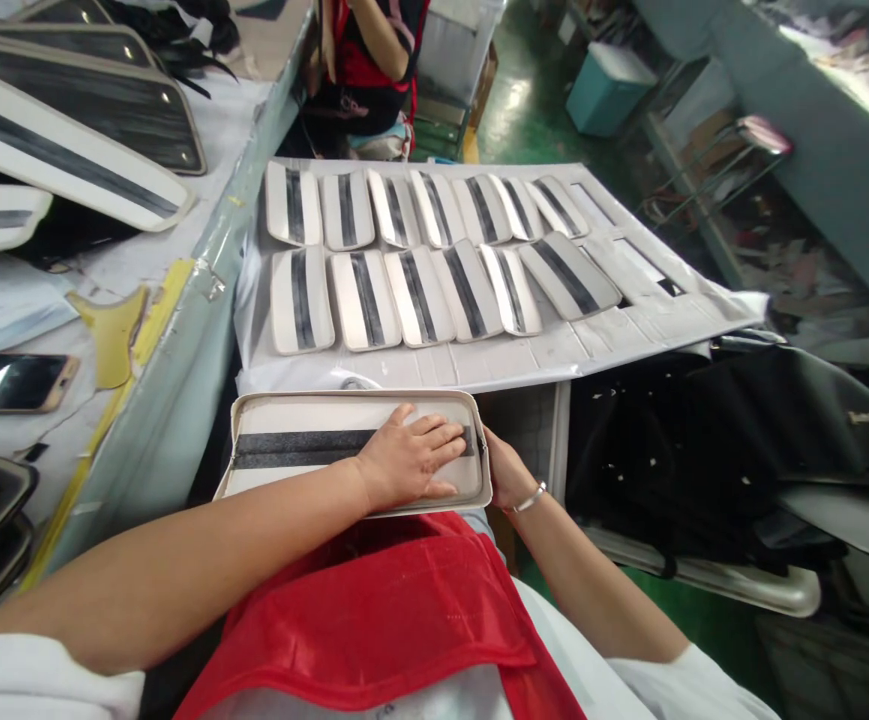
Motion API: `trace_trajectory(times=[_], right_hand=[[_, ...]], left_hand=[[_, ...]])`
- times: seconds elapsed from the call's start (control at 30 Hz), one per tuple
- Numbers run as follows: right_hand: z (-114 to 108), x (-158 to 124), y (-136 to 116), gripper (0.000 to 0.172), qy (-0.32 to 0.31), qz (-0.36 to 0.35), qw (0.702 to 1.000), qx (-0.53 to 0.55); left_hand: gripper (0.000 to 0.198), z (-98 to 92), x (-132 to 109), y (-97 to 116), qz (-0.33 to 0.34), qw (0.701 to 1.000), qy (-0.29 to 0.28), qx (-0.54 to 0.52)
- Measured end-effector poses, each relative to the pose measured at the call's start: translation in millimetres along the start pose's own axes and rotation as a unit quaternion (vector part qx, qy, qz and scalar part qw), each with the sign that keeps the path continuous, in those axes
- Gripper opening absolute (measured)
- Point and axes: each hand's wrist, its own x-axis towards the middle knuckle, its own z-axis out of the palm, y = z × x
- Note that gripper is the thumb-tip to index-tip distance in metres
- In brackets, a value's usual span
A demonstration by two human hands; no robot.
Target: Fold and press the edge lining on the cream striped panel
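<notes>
Your left hand point(410, 462) lies flat, palm down, on a cream panel point(291, 475) that rests across your lap above the red apron point(396, 610). Its fingers point(441, 438) are stretched out and slightly apart, pressing on the right end of the dark strip point(299, 448) that runs along the panel's middle; they grip nothing. Your right hand point(504, 470) is at the panel's right edge, mostly hidden behind its rim, so you cannot tell how its fingers are set or whether they clasp the edge; a silver bracelet point(530, 498) sits on that wrist. Just beyond the panel, a white board point(629, 320) carries two rows of smaller cream pieces point(363, 298), each with a dark stripe, laid side by side and overlapping. To your left, the desk point(201, 290) holds a phone point(10, 382) and larger striped panels point(66, 150). Another person point(374, 50) sits at the far end.
</notes>
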Motion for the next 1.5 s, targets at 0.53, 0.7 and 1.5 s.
trace_trajectory(times=[0.53,0.7,1.5], right_hand=[[9.3,-55.1,-27.9,0.03,0.167,-0.232,0.656,-0.699],[12.1,-51.4,-27.0,0.03,0.19,-0.237,0.64,-0.706],[20.1,-46.9,-24.5,0.028,0.22,-0.206,0.62,-0.725]], left_hand=[[0.074,1.0,-5.7,3.8,-0.056,0.996,-0.01,-0.066],[0.075,2.3,-6.7,3.5,-0.057,0.995,0.001,-0.078],[0.069,-0.6,-8.8,4.0,-0.067,0.995,-0.008,-0.074]])
